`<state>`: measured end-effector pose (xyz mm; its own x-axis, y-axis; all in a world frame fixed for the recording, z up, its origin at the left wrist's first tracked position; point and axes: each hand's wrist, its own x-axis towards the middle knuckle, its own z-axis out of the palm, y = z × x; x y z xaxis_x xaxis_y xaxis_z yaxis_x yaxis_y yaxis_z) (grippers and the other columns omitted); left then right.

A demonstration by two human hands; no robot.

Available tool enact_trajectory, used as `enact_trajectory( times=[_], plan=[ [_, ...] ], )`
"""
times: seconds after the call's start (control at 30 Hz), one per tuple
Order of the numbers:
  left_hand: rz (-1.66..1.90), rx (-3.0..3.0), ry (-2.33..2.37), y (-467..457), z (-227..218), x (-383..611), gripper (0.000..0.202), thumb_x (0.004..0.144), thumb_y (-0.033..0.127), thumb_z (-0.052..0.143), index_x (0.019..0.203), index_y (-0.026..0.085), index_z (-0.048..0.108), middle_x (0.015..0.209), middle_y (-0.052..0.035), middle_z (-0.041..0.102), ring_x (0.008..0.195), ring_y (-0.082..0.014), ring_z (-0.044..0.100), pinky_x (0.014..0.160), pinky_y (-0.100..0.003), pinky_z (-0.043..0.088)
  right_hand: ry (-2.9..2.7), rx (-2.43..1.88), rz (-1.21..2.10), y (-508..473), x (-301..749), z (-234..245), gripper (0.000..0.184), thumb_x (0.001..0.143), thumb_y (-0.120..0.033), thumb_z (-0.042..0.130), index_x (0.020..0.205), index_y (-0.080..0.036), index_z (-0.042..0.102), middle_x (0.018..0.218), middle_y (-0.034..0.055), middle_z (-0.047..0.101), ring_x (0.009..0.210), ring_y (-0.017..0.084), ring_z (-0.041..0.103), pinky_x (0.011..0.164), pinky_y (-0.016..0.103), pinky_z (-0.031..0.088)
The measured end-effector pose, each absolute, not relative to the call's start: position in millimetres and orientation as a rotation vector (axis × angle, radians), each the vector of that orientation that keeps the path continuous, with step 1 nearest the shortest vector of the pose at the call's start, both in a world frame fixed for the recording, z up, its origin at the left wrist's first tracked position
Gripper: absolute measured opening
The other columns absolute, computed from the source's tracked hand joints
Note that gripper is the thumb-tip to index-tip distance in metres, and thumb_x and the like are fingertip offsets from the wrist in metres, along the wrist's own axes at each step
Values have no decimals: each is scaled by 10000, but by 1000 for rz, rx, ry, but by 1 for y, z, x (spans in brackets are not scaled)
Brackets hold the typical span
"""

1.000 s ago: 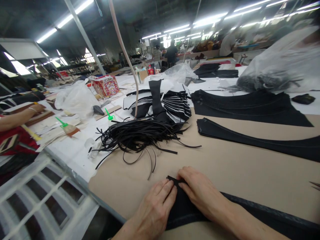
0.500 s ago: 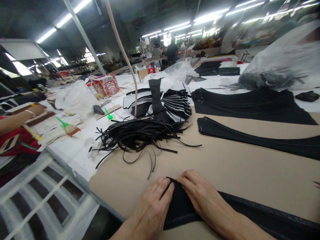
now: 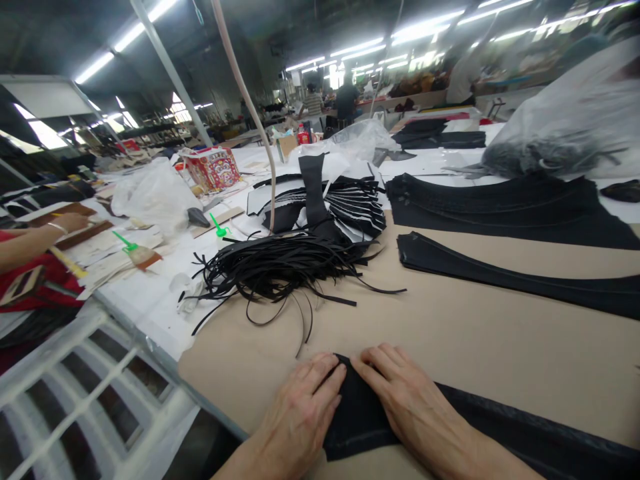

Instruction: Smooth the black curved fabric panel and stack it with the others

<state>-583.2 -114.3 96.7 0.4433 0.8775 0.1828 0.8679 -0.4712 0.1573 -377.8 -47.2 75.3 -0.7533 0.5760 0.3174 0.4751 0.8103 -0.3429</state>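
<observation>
A long black fabric piece (image 3: 363, 413) lies on the beige sheet (image 3: 450, 333) in front of me and runs off to the lower right. At its left end, my left hand (image 3: 307, 407) has its fingers bent together on the top edge and corner. Just to the right, my right hand (image 3: 400, 387) pinches along the same top edge, thumb side toward the left hand. A small gap of black fabric shows between the two hands. What the fingertips hold underneath is hidden.
Beyond the hands lies a heap of thin black strips (image 3: 280, 267), with black-and-white fanned pieces (image 3: 350, 203) behind. Stacked black curved panels (image 3: 480, 207) are at right. A metal rack (image 3: 75, 393) stands at lower left. A co-worker's arm (image 3: 30, 247) shows at far left.
My right thumb and fingers have shifted slightly along the fabric's top edge. My left hand stays almost in place. The view has tilted a little.
</observation>
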Motion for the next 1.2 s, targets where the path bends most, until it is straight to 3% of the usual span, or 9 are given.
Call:
enact_trajectory(
  times=[0.3,0.57,0.73,0.93,1.1,1.2],
  plan=[
    [364,2558,1631,-117,91,-588,441,924,117,422,1352,197,494,1368,-134,519,1309,-243,487,1037,-403,504,-2745,-818,222,-45,-384,84,533,789,31,454,1265,-198,527,1052,54,605,888,220,485,801,391,387],
    [392,2414,1618,-115,104,-590,532,897,100,479,1403,259,442,1388,-133,409,1354,-245,412,1079,-419,464,-2836,-824,156,-45,-389,76,709,760,-13,450,1429,-244,392,1244,95,568,1044,290,488,911,514,359],
    [400,2457,1585,-115,108,-591,537,878,74,491,1379,267,468,1416,-106,411,1393,-237,347,1111,-443,430,-2858,-826,285,-38,-391,95,742,750,-9,443,1455,-227,360,1180,104,583,1033,280,508,926,521,386],
    [294,2570,1537,-112,104,-597,470,918,111,448,1362,263,481,1441,-48,486,1368,-221,385,1088,-455,446,-2699,-1036,592,-33,-366,109,486,878,-183,513,1359,-176,449,1240,131,572,1128,265,520,1005,480,388],
    [531,2496,1481,-101,113,-585,348,926,79,387,1147,246,597,1250,-28,638,1263,-194,482,1038,-420,409,-2656,-1126,790,-31,-356,118,210,882,-188,554,1092,-197,559,1056,75,632,982,231,579,930,434,414],
    [660,2402,1497,-89,120,-567,263,921,78,394,1028,218,589,1099,-44,660,1144,-201,528,965,-409,403,-2643,-1160,838,-29,-356,124,130,873,-158,546,997,-191,569,991,57,636,920,213,580,869,383,422]
  ],
)
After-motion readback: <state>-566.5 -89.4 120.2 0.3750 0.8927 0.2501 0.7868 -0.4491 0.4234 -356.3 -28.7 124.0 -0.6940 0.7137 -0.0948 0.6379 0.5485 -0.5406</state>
